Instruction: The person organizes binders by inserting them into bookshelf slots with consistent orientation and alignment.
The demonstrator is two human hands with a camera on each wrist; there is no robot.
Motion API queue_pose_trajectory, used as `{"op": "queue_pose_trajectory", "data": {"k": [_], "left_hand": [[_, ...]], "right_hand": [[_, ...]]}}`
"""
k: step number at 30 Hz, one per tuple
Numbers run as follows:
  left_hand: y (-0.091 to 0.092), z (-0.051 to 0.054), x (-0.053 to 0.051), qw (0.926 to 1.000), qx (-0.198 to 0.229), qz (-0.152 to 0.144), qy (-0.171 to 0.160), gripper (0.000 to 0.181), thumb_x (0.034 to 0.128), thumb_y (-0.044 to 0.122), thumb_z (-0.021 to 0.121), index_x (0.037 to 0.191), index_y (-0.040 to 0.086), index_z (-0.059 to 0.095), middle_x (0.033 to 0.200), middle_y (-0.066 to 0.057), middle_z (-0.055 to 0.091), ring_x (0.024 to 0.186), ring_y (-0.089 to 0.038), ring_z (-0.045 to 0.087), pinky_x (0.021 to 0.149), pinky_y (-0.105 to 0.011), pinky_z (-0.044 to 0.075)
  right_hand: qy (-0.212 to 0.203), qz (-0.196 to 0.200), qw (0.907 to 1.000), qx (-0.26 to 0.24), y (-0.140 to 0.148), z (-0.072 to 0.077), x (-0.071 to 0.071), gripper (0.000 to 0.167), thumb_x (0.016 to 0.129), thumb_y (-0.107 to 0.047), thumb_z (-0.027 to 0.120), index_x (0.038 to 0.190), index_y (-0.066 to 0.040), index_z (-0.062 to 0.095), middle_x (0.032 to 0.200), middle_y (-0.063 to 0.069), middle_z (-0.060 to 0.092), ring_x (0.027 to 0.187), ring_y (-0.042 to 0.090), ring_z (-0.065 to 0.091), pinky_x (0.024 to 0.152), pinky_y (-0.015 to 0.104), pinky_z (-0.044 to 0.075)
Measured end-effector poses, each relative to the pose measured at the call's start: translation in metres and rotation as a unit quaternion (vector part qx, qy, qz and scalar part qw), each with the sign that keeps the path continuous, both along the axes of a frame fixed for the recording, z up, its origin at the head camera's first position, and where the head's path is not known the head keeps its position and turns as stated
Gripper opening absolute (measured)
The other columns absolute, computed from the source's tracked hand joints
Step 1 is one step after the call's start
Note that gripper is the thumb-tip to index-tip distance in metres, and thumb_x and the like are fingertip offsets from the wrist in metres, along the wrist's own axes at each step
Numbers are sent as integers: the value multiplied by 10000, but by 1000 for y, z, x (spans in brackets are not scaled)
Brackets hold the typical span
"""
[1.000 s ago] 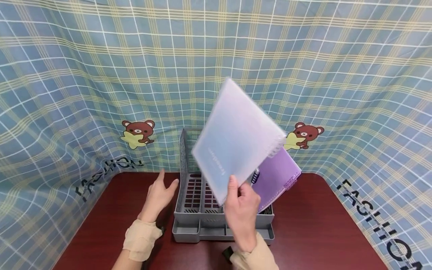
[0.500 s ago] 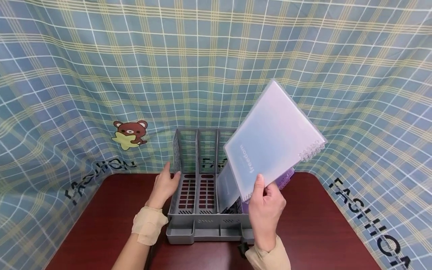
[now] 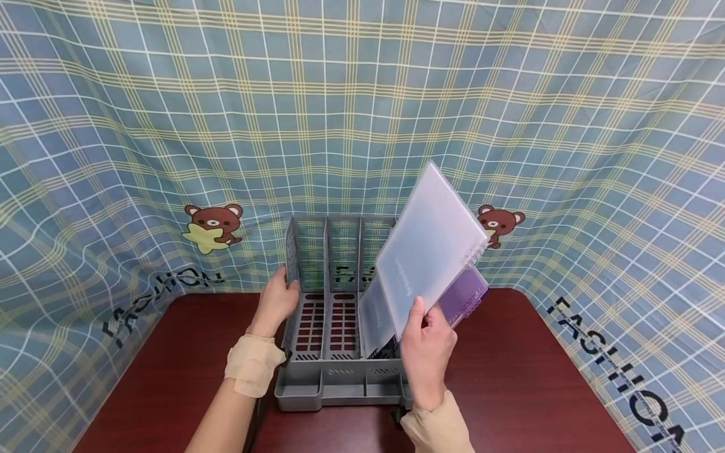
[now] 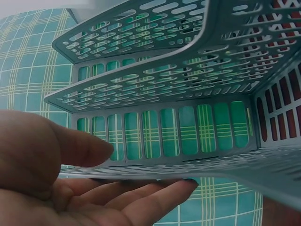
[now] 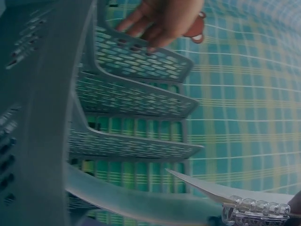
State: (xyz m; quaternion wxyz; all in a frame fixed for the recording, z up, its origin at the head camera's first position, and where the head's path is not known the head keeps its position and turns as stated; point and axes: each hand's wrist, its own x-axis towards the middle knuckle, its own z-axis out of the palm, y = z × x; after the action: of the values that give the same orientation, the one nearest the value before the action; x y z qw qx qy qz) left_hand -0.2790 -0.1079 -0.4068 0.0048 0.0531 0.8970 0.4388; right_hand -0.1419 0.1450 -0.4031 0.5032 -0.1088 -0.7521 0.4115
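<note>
In the head view my right hand (image 3: 428, 352) pinches a spiral notebook (image 3: 427, 242) with a pale blue and white translucent cover, thumb on the front. It is tilted above the right part of a grey desktop file organizer (image 3: 342, 371). Its clear coil (image 5: 256, 212) shows in the right wrist view. My left hand (image 3: 276, 303) holds the organizer's left side panel, thumb inside and fingers outside, as the left wrist view (image 4: 94, 183) also shows. Another pale blue notebook (image 3: 375, 318) leans in a compartment. A purple notebook (image 3: 461, 296) stands partly hidden behind the held one.
Perforated dividers (image 4: 136, 80) split the organizer into upright slots, with small trays (image 3: 297, 390) along its front. It stands on a dark red table (image 3: 527, 371). A blue plaid cloth (image 3: 272, 113) with bear prints hangs behind and at both sides.
My right hand first swung the held notebook right, then lowered it slightly and back left. My left hand has come to the organizer's left panel and taken hold. The head view shifted.
</note>
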Motion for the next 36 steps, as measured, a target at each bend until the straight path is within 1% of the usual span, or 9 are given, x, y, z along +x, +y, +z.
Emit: {"op": "queue_pose_trajectory", "data": {"k": [4, 6, 9, 11, 13, 17, 20, 26, 36], "left_hand": [[2, 2, -2, 9999, -14, 85, 69, 609, 1101, 157, 391, 1612, -92, 171, 1626, -350, 249, 1423, -513, 390, 979, -571, 450], [2, 2, -4, 9997, -52, 180, 185, 574, 1095, 141, 392, 1591, -106, 240, 1565, -368, 353, 1339, -505, 484, 936, -558, 471], [2, 0, -6, 9987, -109, 349, 362, 515, 1089, 115, 392, 1546, -117, 342, 1358, -390, 532, 1008, -439, 618, 800, -506, 491], [2, -1, -6, 9981, -200, 400, 427, 483, 1087, 96, 375, 1516, -127, 387, 1254, -396, 571, 777, -365, 575, 701, -463, 465], [2, -2, -7, 9979, -229, 427, 423, 488, 1087, 88, 355, 1520, -136, 375, 1255, -407, 565, 642, -301, 489, 655, -438, 436], [4, -2, -9, 9969, -363, 495, 488, 487, 1071, 72, 339, 1495, -160, 396, 1298, -418, 559, 606, -294, 488, 622, -420, 432], [7, -3, -12, 9958, -460, 526, 584, 465, 1054, 57, 349, 1448, -166, 452, 1198, -406, 611, 611, -300, 530, 579, -389, 426], [4, -2, -13, 9962, -387, 516, 581, 461, 1035, 45, 355, 1421, -180, 470, 1182, -399, 623, 582, -281, 497, 529, -363, 396], [3, -5, -16, 9978, -269, 422, 439, 514, 1053, 70, 346, 1520, -144, 369, 1364, -375, 569, 440, -187, 355, 472, -345, 370]], "right_hand": [[23, -53, 9999, 131, -2, -8, -4, 351, 1040, -215, 630, 708, -108, 594, 587, 42, 619, 548, 222, 606, 515, 398, 474], [93, -52, 9998, 162, -4, -10, -5, 323, 1040, -210, 631, 735, -105, 609, 589, 40, 612, 550, 224, 603, 513, 406, 473], [120, -44, 9997, 184, -6, -12, -6, 283, 1041, -218, 632, 781, -108, 636, 601, 30, 624, 564, 206, 609, 519, 396, 477], [140, 21, 9997, 197, -8, -12, -6, 262, 1042, -216, 634, 799, -117, 645, 624, 29, 647, 578, 196, 622, 523, 394, 484], [154, 79, 9996, 239, -9, -12, -7, 249, 1043, -212, 633, 812, -121, 647, 641, 30, 663, 589, 191, 634, 533, 399, 495], [224, 261, 9989, 322, -12, -13, -12, 254, 1041, -177, 631, 793, -122, 615, 598, 15, 599, 553, 172, 582, 514, 356, 473], [267, 300, 9985, 372, -15, -16, -17, 241, 1038, -154, 628, 801, -109, 614, 574, 11, 556, 525, 164, 536, 497, 335, 449], [164, 332, 9985, 394, -21, -31, -26, 142, 1045, -153, 613, 979, -87, 720, 703, 74, 710, 602, 235, 676, 534, 448, 514], [-273, 448, 9985, 186, -31, -61, -41, 143, 1039, -153, 611, 950, -101, 710, 664, 47, 678, 591, 225, 653, 542, 438, 508]]}}
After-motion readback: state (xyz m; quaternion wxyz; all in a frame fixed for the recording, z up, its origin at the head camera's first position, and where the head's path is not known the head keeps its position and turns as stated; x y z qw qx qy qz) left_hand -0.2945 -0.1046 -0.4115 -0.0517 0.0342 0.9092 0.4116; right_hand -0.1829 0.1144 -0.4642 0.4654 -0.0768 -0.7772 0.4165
